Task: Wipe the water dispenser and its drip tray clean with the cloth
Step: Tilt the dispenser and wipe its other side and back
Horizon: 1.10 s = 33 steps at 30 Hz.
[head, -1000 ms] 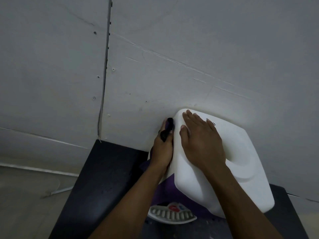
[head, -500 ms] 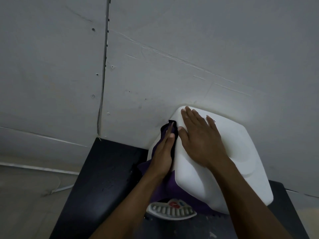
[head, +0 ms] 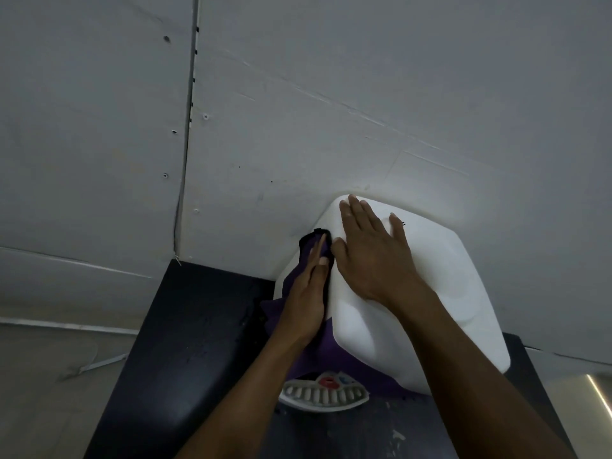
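Observation:
The water dispenser (head: pixel 440 286) has a white top and a purple body and stands against the grey wall. My left hand (head: pixel 306 298) presses a dark purple cloth (head: pixel 313 248) flat against the dispenser's left side, fingers stretched out. My right hand (head: pixel 374 256) lies flat on the white top, fingers spread, holding nothing. Below, at the front, the white slotted drip tray (head: pixel 323 397) sticks out, with a red tap lever (head: pixel 328 382) and a blue one above it. The dispenser's lower left side is hidden by my left arm.
The dispenser stands on a black table (head: pixel 185 342) pushed against the wall (head: pixel 331 94). A vertical seam (head: pixel 188 127) runs down the wall at left. Light floor (head: pixel 49 376) with a thin cable shows to the left of the table.
My left hand has flattened from a curled grip and slid down the dispenser's left side with the cloth. My right hand stays on the top, fingers a little more spread.

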{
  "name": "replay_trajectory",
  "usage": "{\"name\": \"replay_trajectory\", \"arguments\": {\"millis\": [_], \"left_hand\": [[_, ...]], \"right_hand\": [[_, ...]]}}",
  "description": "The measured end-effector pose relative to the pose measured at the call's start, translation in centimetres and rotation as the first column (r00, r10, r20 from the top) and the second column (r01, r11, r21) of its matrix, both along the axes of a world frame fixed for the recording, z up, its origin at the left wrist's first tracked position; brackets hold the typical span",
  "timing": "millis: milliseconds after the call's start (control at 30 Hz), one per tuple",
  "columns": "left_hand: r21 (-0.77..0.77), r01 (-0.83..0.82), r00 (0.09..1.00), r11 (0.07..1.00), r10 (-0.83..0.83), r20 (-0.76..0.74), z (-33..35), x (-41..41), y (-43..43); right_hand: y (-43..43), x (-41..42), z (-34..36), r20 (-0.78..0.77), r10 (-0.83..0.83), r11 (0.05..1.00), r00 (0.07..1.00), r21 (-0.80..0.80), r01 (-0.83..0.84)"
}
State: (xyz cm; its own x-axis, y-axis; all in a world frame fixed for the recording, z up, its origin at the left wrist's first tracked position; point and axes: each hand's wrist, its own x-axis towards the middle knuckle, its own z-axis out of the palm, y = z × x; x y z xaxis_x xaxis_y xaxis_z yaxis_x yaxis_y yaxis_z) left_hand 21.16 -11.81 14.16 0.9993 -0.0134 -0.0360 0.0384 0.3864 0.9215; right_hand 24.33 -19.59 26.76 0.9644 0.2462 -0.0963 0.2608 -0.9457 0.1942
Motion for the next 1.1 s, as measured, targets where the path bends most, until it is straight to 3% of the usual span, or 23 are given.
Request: {"name": "replay_trajectory", "arguments": {"millis": [333, 467, 767, 1100], "left_hand": [[0.021, 0.043, 0.999, 0.999, -0.042, -0.009, 0.7, 4.9, 0.5], [-0.030, 0.021, 1.000, 0.999, -0.020, 0.014, 0.3, 4.1, 0.1], [0.048, 0.066, 0.990, 0.997, -0.071, 0.123, -0.8, 2.2, 0.6], [0.057, 0.083, 0.992, 0.995, -0.088, 0.090, -0.3, 2.3, 0.8]], "right_hand": [[0.5, -0.3, 0.5, -0.040, -0.006, 1.000, 0.999, 0.018, 0.007], [0.6, -0.6, 0.1, 0.009, -0.004, 1.000, 1.000, 0.017, 0.004], [0.8, -0.6, -0.3, 0.047, -0.008, 1.000, 0.999, 0.027, 0.006], [0.9, -0.5, -0.3, 0.045, 0.001, 0.999, 0.999, -0.046, 0.001]]}}
